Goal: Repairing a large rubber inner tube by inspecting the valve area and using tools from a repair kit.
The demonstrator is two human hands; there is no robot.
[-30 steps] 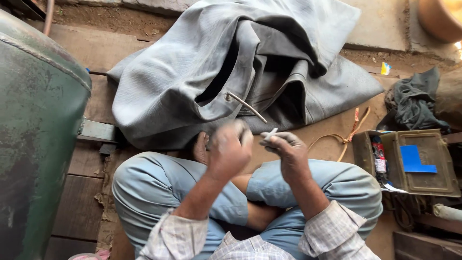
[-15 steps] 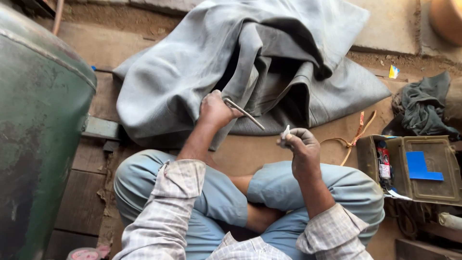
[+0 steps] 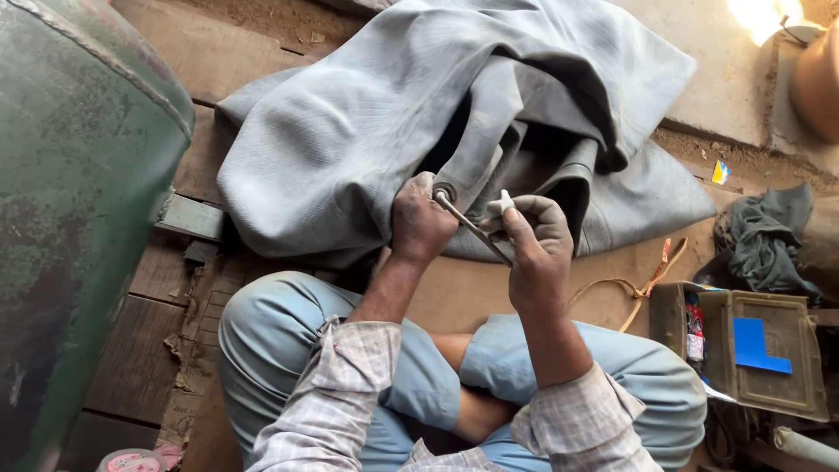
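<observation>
Seated cross-legged on floor [image 3: 489, 293], big grey inner tube [image 3: 350, 131] slumped across upper centre of frame. Left hand [image 3: 419, 223] closed on long metal valve stem [image 3: 472, 229] near its base, pinning tube rubber underneath. Right hand [image 3: 533, 240] curled shut at stem's free end, small white piece [image 3: 505, 201] pinched in fingertips; cannot tell what it is. Stem runs diagonally between both hands, frame centre. Green tank [image 3: 70, 218] at left, open toolbox [image 3: 760, 350] lower right, dark rag [image 3: 769, 240] above it.

Advice, judged from this: keep left grip low at stem base so rubber doesn't twist; keep white piece square to stem end, no side load.
</observation>
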